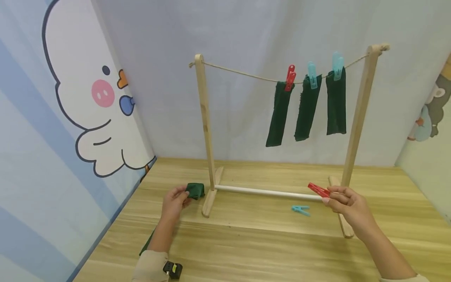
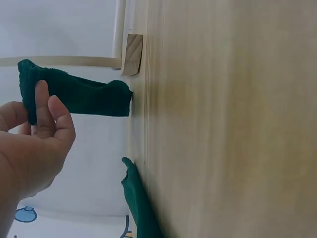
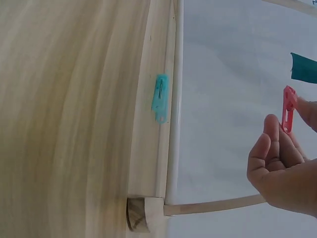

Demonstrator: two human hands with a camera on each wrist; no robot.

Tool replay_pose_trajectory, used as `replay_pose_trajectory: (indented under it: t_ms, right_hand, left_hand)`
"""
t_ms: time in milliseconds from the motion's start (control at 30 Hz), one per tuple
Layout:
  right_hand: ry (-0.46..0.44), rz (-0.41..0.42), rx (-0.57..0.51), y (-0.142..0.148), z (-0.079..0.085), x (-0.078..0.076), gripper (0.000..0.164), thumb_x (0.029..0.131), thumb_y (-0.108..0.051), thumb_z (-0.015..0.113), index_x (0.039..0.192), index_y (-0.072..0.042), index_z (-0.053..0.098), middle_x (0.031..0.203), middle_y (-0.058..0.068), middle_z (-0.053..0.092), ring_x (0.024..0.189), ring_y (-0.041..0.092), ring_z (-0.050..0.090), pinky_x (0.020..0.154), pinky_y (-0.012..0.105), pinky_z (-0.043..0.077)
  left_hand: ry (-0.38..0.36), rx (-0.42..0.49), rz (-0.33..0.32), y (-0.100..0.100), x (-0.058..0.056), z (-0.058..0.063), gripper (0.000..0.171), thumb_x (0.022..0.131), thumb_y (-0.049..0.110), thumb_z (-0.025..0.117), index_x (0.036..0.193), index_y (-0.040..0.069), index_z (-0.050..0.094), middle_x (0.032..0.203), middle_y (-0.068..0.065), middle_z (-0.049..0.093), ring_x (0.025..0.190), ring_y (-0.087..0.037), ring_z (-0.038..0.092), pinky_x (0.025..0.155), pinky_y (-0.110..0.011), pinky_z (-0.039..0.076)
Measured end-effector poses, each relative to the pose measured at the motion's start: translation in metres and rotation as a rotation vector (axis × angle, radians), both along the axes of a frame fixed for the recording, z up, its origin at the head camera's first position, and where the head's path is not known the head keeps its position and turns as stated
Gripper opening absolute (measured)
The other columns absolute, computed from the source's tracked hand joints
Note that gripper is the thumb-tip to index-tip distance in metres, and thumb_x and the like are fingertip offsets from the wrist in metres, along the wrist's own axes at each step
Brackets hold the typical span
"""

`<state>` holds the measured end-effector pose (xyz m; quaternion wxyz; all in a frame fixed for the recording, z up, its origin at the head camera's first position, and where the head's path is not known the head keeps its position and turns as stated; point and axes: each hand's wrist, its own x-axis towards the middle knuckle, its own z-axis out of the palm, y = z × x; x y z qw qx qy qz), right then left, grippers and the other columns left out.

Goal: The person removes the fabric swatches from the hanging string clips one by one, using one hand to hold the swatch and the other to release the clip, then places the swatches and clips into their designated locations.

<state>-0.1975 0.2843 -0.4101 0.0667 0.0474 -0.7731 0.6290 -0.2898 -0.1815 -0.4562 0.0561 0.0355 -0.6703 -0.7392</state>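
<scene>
My left hand (image 1: 175, 201) pinches a dark green cloth strip (image 1: 195, 190) by its upper end, beside the rack's left foot. In the left wrist view the strip (image 2: 94, 95) hangs down toward the table. My right hand (image 1: 349, 205) holds a red clothespin (image 1: 319, 190) between thumb and fingers, in front of the rack's right post. Below and left of it, a light blue clothespin (image 1: 300, 210) lies on the table. Another green cloth (image 2: 140, 201) lies near my left forearm, mostly hidden by it in the head view.
A wooden rack (image 1: 205, 125) carries a rope (image 1: 239, 72) between its posts. Several green strips (image 1: 308, 109) hang toward the right, held by one red clothespin (image 1: 290, 79) and two light blue clothespins (image 1: 312, 76). A white bar (image 1: 260, 191) joins the feet low down.
</scene>
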Motion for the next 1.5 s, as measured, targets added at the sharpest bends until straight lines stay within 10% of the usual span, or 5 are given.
replay_pose_trajectory:
  t_ms: [700, 1233, 1500]
  right_hand:
    - [-0.124, 0.021, 0.194, 0.031, -0.025, -0.009, 0.044, 0.088, -0.002, 0.06, 0.125, 0.018, 0.043, 0.101, 0.012, 0.058, 0.083, 0.009, 0.057, 0.072, 0.023, 0.049]
    - [-0.22, 0.092, 0.236, 0.037, -0.033, -0.017, 0.049, 0.085, -0.011, 0.068, 0.118, 0.017, 0.047, 0.105, 0.024, 0.061, 0.091, 0.029, 0.062, 0.076, 0.032, 0.05]
    - [-0.269, 0.115, 0.214, 0.038, -0.032, -0.02, 0.049, 0.086, -0.01, 0.067, 0.118, 0.019, 0.045, 0.103, 0.023, 0.061, 0.09, 0.03, 0.062, 0.075, 0.037, 0.052]
  left_hand:
    - [-0.025, -0.163, -0.02, -0.013, 0.026, 0.005, 0.026, 0.092, 0.003, 0.055, 0.116, -0.006, 0.056, 0.094, -0.009, 0.064, 0.079, -0.02, 0.062, 0.08, -0.04, 0.05]
    - [-0.1, -0.185, -0.169, -0.03, 0.045, -0.011, 0.034, 0.088, -0.008, 0.056, 0.121, -0.013, 0.051, 0.101, -0.018, 0.06, 0.076, -0.023, 0.062, 0.073, -0.039, 0.053]
    - [-0.232, -0.248, -0.17, -0.033, 0.053, -0.009, 0.035, 0.088, -0.002, 0.057, 0.121, -0.012, 0.053, 0.107, -0.021, 0.054, 0.074, -0.023, 0.062, 0.069, -0.038, 0.054]
